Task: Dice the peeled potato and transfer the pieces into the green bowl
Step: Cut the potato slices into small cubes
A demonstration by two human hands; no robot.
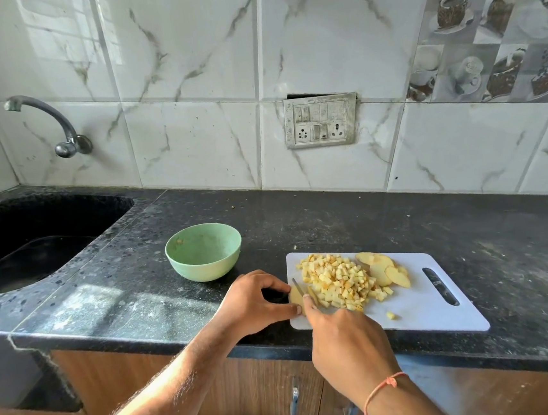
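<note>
Pointing away from the person, knife point(299, 290) blade between both hands

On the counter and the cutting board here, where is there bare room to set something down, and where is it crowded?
Bare counter runs between the green bowl and the wall, and right of the cutting board. The board's right end around its handle slot is free. Crowded: the board's left half, with the diced potato, slices, knife, left hand and right hand.

Bowl point(203, 251) stands left of board point(419, 307); diced potato point(338, 283) lies on it.
</note>
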